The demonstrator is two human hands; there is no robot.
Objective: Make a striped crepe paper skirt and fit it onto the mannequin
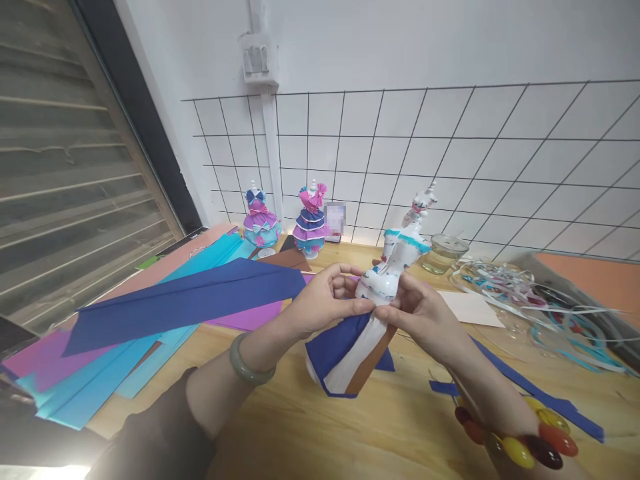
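Observation:
A small white dress form (381, 283) with a turquoise band across its chest leans between my two hands. Around its lower part hangs a skirt piece (353, 360) with dark blue, white and brown areas. My left hand (327, 297) is closed on the form from the left, its thumb at the skirt's top edge. From the right, my right hand (425, 310) grips the form, its thumb pressing where the skirt meets the body. The thumb tips almost meet. Some fingers of both hands are partly hidden behind the form.
Two dressed mini forms, one purple and turquoise (261, 230), one tiered (310, 230), stand at the back. Blue paper sheets (195, 300) lie over turquoise ones (95, 380) at left. A glass jar (445, 253), tangled ribbons (510, 283) and a blue strip (545, 393) lie at right.

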